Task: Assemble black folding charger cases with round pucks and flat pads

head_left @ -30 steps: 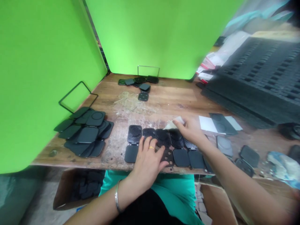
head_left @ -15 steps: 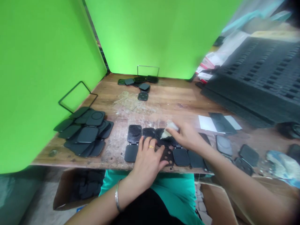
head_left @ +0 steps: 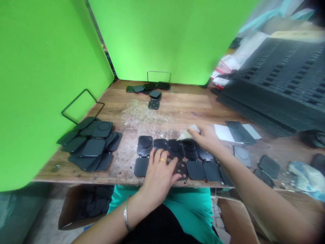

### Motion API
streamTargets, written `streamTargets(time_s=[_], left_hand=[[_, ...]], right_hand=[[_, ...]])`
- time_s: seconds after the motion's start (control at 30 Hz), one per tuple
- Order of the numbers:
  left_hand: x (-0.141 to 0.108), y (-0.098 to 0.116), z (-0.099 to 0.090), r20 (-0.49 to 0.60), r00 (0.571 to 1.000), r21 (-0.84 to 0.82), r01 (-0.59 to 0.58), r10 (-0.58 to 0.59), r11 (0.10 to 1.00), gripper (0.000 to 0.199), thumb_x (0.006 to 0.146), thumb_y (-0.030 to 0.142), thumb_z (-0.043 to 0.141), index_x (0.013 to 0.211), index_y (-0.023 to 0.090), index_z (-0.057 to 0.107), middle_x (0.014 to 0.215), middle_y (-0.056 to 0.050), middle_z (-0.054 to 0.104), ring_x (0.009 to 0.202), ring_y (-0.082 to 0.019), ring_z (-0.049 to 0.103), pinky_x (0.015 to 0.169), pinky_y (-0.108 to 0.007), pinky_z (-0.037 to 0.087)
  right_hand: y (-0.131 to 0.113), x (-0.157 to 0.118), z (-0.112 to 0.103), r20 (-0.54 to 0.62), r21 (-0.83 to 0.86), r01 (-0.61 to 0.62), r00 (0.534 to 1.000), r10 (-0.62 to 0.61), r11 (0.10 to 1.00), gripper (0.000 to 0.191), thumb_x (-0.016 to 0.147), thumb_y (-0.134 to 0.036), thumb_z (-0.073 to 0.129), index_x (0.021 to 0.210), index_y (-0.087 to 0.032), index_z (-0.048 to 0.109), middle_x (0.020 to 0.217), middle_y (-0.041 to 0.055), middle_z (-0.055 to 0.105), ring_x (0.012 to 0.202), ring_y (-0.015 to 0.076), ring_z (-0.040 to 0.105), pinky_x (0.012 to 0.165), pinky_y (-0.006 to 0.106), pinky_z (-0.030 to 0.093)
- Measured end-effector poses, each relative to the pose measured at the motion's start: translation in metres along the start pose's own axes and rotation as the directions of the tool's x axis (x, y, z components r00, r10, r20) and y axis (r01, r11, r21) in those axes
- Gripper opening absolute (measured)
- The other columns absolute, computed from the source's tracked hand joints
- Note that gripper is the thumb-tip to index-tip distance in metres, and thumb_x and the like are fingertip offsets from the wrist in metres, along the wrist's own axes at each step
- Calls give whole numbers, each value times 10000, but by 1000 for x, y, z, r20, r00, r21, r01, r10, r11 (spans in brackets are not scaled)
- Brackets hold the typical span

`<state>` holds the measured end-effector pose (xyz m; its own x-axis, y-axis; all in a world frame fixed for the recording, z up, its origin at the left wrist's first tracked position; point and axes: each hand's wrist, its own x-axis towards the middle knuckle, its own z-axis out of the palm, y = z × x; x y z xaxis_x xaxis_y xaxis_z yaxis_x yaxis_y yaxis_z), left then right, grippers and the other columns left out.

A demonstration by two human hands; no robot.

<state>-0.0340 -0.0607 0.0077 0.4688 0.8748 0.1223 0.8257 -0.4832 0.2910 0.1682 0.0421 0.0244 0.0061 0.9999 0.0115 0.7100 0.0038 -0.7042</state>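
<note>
A row of black hinged square panels point(head_left: 175, 148) lies along the front of the table, the upper halves showing textured insides with round rings. My left hand point(head_left: 161, 167) rests palm down over the lower halves, fingers spread. Beside its thumb sits a black plate with round holes point(head_left: 181, 170), partly covered. My right hand point(head_left: 204, 137) is closed on a whitish, wedge-shaped scraper-like piece point(head_left: 185, 135); its exact kind is unclear. The piece hovers at the upper edge of the row. My right forearm hides part of the row's right end.
Black folded panels point(head_left: 95, 147) are heaped at the left. More small black pieces point(head_left: 154, 104) lie towards the back, near dried glue-like strands point(head_left: 144, 113). White sheets under a dark strip point(head_left: 238, 132), a crumpled cloth point(head_left: 308, 179) and a large black slotted block point(head_left: 274, 84) occupy the right. Green screens point(head_left: 162, 40) stand behind.
My right hand has lifted the whitish piece up and to the right, off the upper panels, uncovering more of them. My left hand stays in place.
</note>
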Motion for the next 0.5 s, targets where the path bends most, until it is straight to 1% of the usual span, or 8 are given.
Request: streamTargets(time_s=[0.07,0.13,0.2,0.23,0.27,0.33,0.4,0.5], left_hand=[[1,1,-1,9,1000,-5,3,-3,1000,506,781,420,768,1219,191,657,1206,-142,551,1233,-371,461,1114,-631,313],[4,4,-1,3,1000,-6,3,-3,1000,505,780,422,767,1215,189,659,1234,-151,544,1249,-385,449,1113,-637,308],[9,10,1,-11,1000,-4,-14,14,1000,527,777,424,768,1238,200,644,1261,-157,531,1263,-395,439,1110,-641,306],[12,14,2,-16,999,-3,-32,32,999,542,779,430,764,1255,206,633,1268,-160,527,1270,-398,436,1109,-641,307],[15,18,4,-18,998,-3,-53,53,999,555,783,441,757,1270,211,622,1272,-163,524,1279,-399,432,1108,-639,308],[22,27,9,-8,996,1,-90,90,996,573,792,472,738,1289,217,610,1281,-169,523,1295,-398,428,1109,-633,310],[29,33,12,8,994,17,-107,107,994,589,790,508,727,1287,213,615,1285,-175,530,1302,-401,430,1108,-632,312],[35,37,15,35,994,52,-108,106,993,603,778,539,729,1262,192,636,1286,-180,544,1301,-403,439,1106,-634,314]], right_hand=[[12,-5,-5,60,260,-133,991,121,956,320,726,-503,560,654,-193,526,531,-17,463,506,123,385,480,258,252],[23,-10,-12,138,510,-261,965,222,819,358,660,-532,641,675,-192,528,527,-44,414,484,101,340,450,240,249],[34,-15,-20,170,651,-313,948,269,692,399,597,-519,733,667,-191,517,542,-55,395,488,85,324,437,225,253],[38,-17,-24,164,679,-315,945,282,663,414,575,-506,768,661,-188,516,548,-54,399,492,81,326,435,220,256],[43,-18,-27,145,686,-313,943,298,656,424,563,-500,788,656,-187,519,545,-53,402,488,78,330,432,217,256],[49,-20,-30,93,661,-306,940,329,685,427,566,-512,788,652,-188,523,516,-56,401,465,78,335,425,218,252],[53,-19,-30,35,601,-288,941,336,746,417,593,-537,750,649,-194,521,491,-56,403,443,85,348,424,225,255],[55,-16,-26,-18,474,-233,962,274,849,383,662,-556,666,670,-195,537,509,-41,443,454,104,380,441,237,264]])
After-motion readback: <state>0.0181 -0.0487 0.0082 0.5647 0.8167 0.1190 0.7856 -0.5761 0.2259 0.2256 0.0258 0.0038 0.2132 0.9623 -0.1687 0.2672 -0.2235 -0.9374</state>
